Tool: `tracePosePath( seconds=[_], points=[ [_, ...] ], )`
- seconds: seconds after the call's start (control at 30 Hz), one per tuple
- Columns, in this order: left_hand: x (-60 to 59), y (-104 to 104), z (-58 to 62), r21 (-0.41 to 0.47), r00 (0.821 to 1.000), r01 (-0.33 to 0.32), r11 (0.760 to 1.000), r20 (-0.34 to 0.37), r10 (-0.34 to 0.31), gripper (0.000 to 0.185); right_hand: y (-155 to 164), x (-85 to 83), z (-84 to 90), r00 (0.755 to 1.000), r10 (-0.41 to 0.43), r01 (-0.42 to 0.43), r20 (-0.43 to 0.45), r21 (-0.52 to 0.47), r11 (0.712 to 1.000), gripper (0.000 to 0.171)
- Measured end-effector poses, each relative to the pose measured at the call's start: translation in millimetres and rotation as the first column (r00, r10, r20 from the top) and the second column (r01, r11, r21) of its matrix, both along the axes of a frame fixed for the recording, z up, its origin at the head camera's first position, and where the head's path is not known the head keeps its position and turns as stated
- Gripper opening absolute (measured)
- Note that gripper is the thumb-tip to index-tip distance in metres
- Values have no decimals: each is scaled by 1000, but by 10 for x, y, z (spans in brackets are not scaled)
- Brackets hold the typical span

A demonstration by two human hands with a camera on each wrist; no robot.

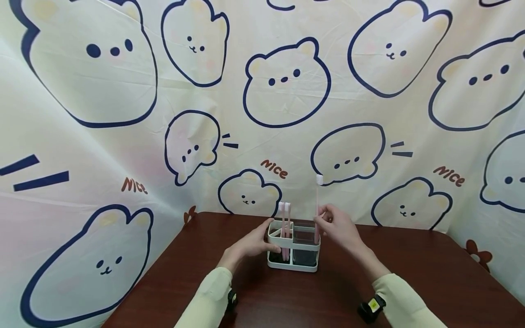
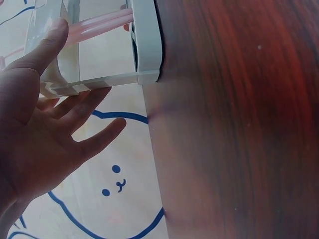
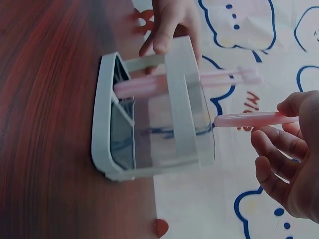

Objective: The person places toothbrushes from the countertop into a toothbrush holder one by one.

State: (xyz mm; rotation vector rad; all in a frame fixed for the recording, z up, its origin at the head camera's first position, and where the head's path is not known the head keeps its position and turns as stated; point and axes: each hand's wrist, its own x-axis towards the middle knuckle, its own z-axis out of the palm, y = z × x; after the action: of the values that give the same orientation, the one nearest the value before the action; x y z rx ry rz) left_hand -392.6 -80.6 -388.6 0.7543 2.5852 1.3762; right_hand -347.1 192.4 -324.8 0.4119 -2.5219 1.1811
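A white toothbrush holder [image 1: 301,246] with clear panels and a dark base stands upright on the table. My left hand [image 1: 248,243] grips its left side, thumb in front and fingers reaching behind, as the left wrist view shows. Two pink toothbrushes [image 3: 142,85] stand in its left section, heads up. At the right side, my right hand [image 1: 338,223] pinches another pink toothbrush [image 1: 317,196] between thumb and fingers, bristle head upward. In the right wrist view, that toothbrush's handle end [image 3: 222,121] is at the holder's open top, above the right section.
The dark reddish-brown wooden table [image 1: 164,282] reaches back to a pale cloth backdrop [image 1: 287,146] printed with blue-outlined bear faces. Each wrist carries a black device, the right one [image 1: 371,307] with a yellow label.
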Motion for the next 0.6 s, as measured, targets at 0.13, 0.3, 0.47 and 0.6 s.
tracePosePath(
  seconds=[0.13, 0.3, 0.47, 0.6],
  points=[
    [6, -1, 0, 4, 1000, 3, 1000, -4, -3, 90, -134, -4, 48, 1000, 7, -6, -21, 27, 1000, 16],
    [10, 0, -1, -3, 1000, -6, 1000, -2, 6, 90, -262, -1, 95, 999, 15, -13, -52, 40, 999, 16],
    [-4, -1, -4, -5, 1000, -3, 1000, -1, 3, 92, -359, -7, 106, 998, 31, -29, -55, 37, 999, 16],
    [-15, 5, -8, -8, 1000, -1, 1000, -10, 1, 90, -429, -29, 81, 997, 11, -8, -72, 44, 999, 16]
  ],
)
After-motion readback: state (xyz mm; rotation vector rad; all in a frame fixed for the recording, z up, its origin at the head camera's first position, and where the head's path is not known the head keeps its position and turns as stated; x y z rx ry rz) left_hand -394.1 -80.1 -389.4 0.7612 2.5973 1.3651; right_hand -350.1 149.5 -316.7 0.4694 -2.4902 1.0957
